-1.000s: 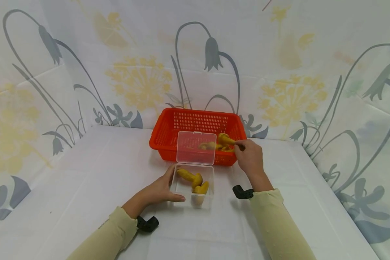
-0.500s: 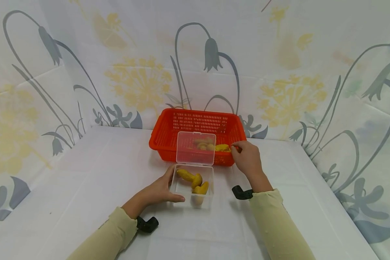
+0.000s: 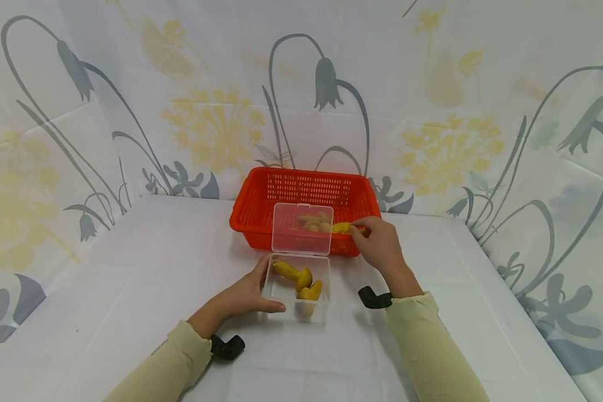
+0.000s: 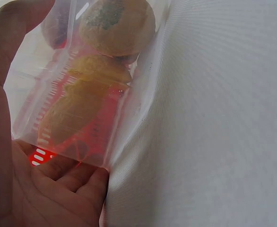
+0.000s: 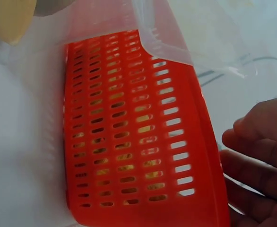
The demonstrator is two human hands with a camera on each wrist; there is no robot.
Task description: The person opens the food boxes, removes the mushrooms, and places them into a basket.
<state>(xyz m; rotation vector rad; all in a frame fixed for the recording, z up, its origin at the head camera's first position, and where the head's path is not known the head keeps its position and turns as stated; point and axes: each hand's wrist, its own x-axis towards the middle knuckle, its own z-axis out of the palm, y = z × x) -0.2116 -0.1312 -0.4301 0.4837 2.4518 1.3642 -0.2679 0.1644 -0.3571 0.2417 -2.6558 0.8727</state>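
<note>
My left hand grips the left side of a clear plastic box, with the thumb at its front and the fingers behind. The box's hinged lid stands up. Inside lie yellow mushrooms with rounded caps and thick stems, one mushroom to the back and another mushroom at the front. My right hand reaches over the near right rim of a red basket. Its fingertips are right at the end of a yellow mushroom in the basket; I cannot tell whether they pinch it.
More mushrooms lie in the basket, seen through the raised lid. The basket stands at the back of a white-covered table, directly behind the box. A flower-printed cloth hangs behind and on both sides.
A mushroom held up by my right hand over the basket's rim has gone down into the basket. The right hand has shifted slightly left. My left hand and the box stay put.
</note>
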